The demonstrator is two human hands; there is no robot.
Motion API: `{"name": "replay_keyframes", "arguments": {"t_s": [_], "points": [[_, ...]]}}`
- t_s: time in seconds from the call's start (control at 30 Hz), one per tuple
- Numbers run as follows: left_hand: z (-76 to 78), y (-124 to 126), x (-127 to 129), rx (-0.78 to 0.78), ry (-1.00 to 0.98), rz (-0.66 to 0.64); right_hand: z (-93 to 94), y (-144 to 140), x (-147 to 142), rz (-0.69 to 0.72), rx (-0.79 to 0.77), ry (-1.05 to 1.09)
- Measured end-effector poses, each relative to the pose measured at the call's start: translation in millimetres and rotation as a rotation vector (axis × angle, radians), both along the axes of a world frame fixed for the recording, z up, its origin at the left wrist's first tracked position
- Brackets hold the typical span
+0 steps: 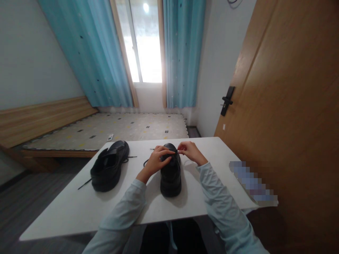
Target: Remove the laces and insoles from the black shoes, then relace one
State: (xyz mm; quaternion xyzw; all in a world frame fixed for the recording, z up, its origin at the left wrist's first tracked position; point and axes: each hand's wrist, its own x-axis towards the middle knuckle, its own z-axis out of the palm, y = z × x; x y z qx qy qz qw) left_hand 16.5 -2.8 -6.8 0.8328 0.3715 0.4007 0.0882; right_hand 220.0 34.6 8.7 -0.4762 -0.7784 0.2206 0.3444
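Pinching a lace (173,151), both hands (156,161) (191,151) work the shoe (171,173), toe pointing away.

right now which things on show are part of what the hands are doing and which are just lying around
In hand:
- black leather shoe in the middle of the white table
- its thin black lace, pinched by left hand and right hand

Lying about:
- second black shoe, on the left, laces loose
- small white object on the patterned mattress
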Motion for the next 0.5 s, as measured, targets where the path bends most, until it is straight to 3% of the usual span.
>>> {"name": "replay_keyframes", "arguments": {"t_s": [0.23,0.5], "points": [[1.4,-1.1,1.4,0.004,0.015,0.014,-3.6,0.3,-1.4,-0.003,-0.043,0.019],[-2.3,0.7,2.0,0.063,0.04,0.128,-3.2,0.4,-2.2,0.04,-0.114,0.069]]}}
